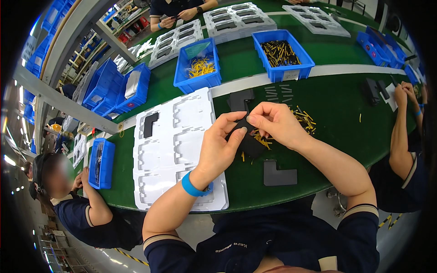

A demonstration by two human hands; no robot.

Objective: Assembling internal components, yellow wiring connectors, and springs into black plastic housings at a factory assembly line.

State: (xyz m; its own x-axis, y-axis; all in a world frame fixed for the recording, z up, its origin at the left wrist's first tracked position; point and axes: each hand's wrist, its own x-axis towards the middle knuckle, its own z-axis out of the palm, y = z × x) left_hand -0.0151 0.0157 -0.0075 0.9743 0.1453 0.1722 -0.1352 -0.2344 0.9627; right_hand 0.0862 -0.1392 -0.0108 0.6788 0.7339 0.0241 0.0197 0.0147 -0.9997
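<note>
My left hand (217, 148) and right hand (278, 126) hold a black part (243, 123) over the green table (337, 123), near a white tray (191, 111).

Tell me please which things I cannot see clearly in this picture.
All in the head view:
- Black part in the left hand: its full outline is covered by fingers.
- Right hand: its own fingertips hide what they pinch.
- Yellow strips: some lie behind this hand; too small to count.
- White tray: the left forearm covers part.
- Co-worker opposite: head cut off by the upper edge.
</note>
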